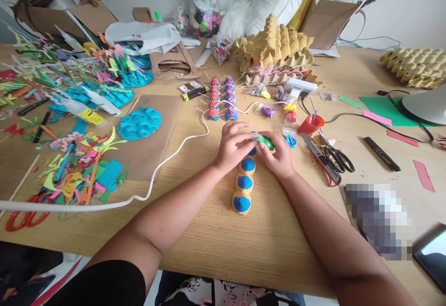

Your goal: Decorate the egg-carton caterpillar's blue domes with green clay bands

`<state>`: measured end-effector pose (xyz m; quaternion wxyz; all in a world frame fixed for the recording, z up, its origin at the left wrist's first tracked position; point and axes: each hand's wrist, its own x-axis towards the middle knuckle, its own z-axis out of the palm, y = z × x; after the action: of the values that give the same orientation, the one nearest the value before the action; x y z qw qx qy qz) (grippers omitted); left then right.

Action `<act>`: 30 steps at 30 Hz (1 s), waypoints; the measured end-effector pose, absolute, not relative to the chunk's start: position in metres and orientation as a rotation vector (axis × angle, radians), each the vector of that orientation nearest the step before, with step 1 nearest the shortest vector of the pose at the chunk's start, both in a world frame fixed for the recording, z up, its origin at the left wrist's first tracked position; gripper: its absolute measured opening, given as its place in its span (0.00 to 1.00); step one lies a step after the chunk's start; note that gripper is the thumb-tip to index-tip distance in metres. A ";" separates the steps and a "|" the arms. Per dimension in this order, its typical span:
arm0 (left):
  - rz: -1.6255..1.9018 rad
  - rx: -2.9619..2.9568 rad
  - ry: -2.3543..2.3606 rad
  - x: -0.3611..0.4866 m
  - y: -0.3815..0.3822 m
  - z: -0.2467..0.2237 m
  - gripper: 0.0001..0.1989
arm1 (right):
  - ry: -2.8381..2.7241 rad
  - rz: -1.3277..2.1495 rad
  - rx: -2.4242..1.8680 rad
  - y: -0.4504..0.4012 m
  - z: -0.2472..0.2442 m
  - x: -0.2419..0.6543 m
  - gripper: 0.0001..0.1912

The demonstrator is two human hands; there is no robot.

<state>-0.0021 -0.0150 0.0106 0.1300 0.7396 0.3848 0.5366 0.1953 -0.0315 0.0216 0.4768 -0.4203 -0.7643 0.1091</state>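
Between both hands is a small clear plastic bag of green clay (267, 143), held just above the table. My left hand (234, 144) pinches the bag's loose end between thumb and finger. My right hand (278, 156) is closed around the filled end. Directly below lies an egg-carton strip (245, 183), its tan bumps topped with blue clay; its far end is partly hidden under my hands. Farther back stand two finished-looking strips, a red and blue one (214, 99) and a purple and blue one (230, 99), stuck with thin pins.
Small clay bags, including purple (267, 111) and blue (290, 141), lie beyond my right hand, near a red cup (311, 124), a box cutter (322, 161) and scissors (336, 155). A white cable (153, 176) crosses leftward. Paper scraps (76, 171) and egg trays (278, 48) also occupy the table.
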 end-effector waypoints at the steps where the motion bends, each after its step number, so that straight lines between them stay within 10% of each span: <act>1: 1.574 2.147 1.099 -0.002 -0.016 0.011 0.11 | -1.861 0.243 -1.026 -0.031 0.021 0.196 0.19; 30: 1.367 1.672 0.971 -0.001 -0.007 0.008 0.14 | -1.825 0.171 -0.887 -0.033 0.022 0.197 0.16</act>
<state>-0.0009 -0.0074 0.0079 0.3775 0.6538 0.3797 0.5346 0.1970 -0.0333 0.0217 0.5250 -0.3709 -0.7627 0.0714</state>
